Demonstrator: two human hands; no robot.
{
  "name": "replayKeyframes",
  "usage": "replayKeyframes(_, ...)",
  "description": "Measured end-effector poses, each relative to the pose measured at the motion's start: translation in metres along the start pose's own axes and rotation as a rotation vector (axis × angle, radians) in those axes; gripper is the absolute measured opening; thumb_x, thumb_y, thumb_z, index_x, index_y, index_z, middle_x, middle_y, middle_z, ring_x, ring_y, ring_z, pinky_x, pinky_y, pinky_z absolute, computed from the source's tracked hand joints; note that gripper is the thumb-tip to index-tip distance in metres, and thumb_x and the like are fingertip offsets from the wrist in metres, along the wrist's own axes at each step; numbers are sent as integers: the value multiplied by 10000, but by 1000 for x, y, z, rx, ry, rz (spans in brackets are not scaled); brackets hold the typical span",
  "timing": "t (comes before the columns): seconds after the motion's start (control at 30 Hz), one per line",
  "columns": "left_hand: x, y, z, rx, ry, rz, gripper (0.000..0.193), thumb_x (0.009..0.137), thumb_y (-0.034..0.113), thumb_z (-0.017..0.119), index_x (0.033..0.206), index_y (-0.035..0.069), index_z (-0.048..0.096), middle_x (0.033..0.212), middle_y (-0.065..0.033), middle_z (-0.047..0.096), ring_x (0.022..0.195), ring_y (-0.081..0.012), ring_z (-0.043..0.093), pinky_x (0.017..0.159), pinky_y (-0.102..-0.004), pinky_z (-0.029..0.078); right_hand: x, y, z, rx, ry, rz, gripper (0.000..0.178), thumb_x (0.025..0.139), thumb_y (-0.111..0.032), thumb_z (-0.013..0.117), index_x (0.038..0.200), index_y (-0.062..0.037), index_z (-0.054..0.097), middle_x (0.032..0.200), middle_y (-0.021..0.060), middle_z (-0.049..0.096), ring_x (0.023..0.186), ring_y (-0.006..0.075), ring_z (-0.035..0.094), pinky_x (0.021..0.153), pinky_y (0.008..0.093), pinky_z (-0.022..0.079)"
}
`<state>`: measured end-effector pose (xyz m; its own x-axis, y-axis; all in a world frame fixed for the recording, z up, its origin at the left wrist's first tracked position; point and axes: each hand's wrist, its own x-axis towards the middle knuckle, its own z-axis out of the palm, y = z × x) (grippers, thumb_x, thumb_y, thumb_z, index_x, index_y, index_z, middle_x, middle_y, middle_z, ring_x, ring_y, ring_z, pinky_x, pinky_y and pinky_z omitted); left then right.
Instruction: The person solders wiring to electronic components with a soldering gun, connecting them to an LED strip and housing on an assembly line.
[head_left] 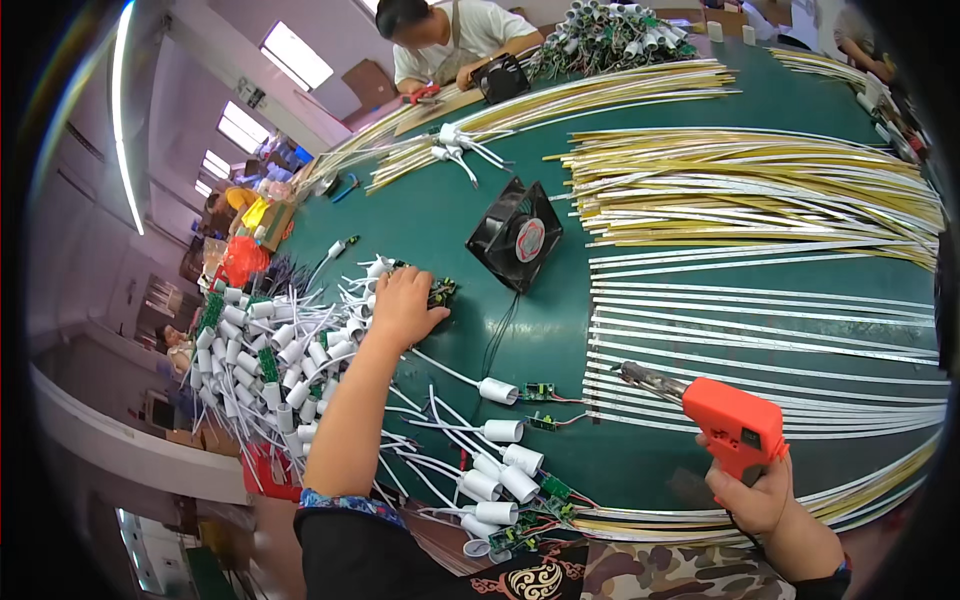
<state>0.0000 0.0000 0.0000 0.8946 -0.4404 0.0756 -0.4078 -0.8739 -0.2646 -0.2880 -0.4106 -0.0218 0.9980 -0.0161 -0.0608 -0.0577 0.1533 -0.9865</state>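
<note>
My left hand [402, 305] reaches over the right edge of a heap of white lamp sockets [290, 350] with wires and green boards. Its fingers curl down around dark green circuit boards [441, 292], which show between thumb and forefinger; the fingertips are partly hidden. In my right hand [755, 490] is a red soldering gun [735, 425], its metal tip pointing left over a row of thin white LED strips [760, 325]. Below the left hand, a socket [498, 391] lies wired to a small circuit board [538, 391]. Several more sockets [520, 480] lie near me.
A black fan [515, 237] stands tilted mid-table, its cord trailing toward me. Yellow and white strips [740, 190] are piled behind it. Across the green table [640, 465], another person [460, 45] works beside a second fan [501, 78] and a heap of sockets [615, 40].
</note>
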Motion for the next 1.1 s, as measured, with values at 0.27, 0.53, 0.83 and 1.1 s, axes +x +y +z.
replayKeyframes(0.27, 0, -18, -4, -101, 194, 68, 236, 702, 173, 765, 851, 27, 656, 927, -132, 634, 909, -338, 595, 848, -445, 458, 2, -6, -5, -41, -15, 13, 375, 789, -96, 663, 1134, 40, 607, 752, -3, 600, 690, 61, 530, 645, 252, 448)
replayKeyframes(0.53, -45, -27, -82, -838, 179, -414, 420, 792, 78, 702, 1180, -21, 577, 758, -46, 630, 664, -105, 576, 609, -264, 439, 0, 2, -12, -11, -62, 14, 472, 781, -80, 652, 1228, 33, 548, 944, 77, 617, 690, 79, 560, 652, 254, 466)
replayKeyframes(0.83, -64, 97, -115, -1686, -352, -17, 376, 859, -9, 665, 1225, 1, 582, 1005, -76, 681, 820, -121, 664, 723, -254, 532, -7, -8, -12, 240, -46, 113, 400, 912, -56, 587, 1290, 8, 473, 1082, 144, 659, 866, 164, 666, 765, 314, 553)
replayKeyframes(1.1, -45, 224, -72, -2253, -1077, 117, 373, 948, 119, 566, 1296, -12, 537, 1033, -119, 679, 959, -218, 677, 880, -349, 529, 9, -19, 4, -8, -15, -180, 703, 840, 5, 691, 1443, -55, 333, 1221, 103, 598, 1128, 158, 585, 926, 323, 486)
